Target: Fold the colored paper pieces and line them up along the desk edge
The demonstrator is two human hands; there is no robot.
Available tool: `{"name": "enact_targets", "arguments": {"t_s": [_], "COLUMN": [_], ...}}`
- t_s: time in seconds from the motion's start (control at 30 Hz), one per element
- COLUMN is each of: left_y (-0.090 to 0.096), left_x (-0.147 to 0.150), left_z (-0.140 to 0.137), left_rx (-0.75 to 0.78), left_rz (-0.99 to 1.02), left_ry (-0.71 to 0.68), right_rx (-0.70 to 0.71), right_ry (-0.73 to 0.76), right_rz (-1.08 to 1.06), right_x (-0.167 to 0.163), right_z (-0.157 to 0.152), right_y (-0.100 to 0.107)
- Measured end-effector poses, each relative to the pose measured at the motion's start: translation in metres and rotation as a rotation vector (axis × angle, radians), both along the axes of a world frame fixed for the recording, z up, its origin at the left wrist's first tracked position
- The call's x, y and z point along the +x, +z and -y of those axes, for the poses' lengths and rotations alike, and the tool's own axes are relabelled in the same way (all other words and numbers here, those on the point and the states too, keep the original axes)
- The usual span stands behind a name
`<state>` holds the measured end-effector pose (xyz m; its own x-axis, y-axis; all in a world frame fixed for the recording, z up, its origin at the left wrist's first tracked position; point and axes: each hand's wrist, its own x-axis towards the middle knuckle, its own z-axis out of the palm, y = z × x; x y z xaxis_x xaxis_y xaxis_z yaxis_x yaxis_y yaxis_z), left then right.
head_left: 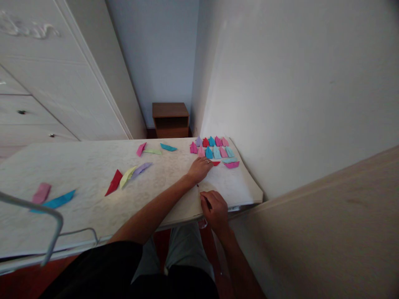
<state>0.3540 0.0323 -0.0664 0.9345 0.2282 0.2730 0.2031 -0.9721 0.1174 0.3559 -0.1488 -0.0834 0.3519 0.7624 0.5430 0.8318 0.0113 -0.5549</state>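
Note:
My left hand [200, 169] lies palm down on the white tabletop, wearing a ring, its fingers stretched toward a red folded paper piece [216, 163] and touching or partly covering it. Near the front edge my right hand [215, 207] is closed, thumb and fingers pinched together. A small dark spot [197, 185] shows just beyond its fingertips; whether it belongs to something held I cannot tell. Beyond my left hand stand two rows of small folded paper figures in pink, blue, red and purple, among them a blue figure [208, 152]. A magenta folded strip [232, 165] lies to the right.
Farther left on the tabletop [168, 182] lie loose folded papers: a red one [114, 182], a yellow one [127, 177], a blue one [59, 201] and others. A grey metal rail [56, 232] rises at lower left. Walls, a white cabinet [71, 66] and a brown nightstand [170, 110] surround the table.

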Motion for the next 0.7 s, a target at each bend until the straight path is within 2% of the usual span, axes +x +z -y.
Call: {"name": "enact_targets", "arguments": {"t_s": [0.2, 0.7], "left_y": [-0.0063, -0.0071], "left_x": [0.0053, 0.0075], "left_z": [0.0019, 0.0004], "left_rx": [-0.012, -0.019], "left_rz": [0.037, 0.089], "left_ry": [0.014, 0.023], "right_rx": [-0.001, 0.012], "right_ry": [-0.011, -0.04], "right_rz": [0.014, 0.067], "right_x": [-0.0008, -0.0034], "right_z": [-0.0003, -0.0022], "right_y": [0.0003, -0.0008]}}
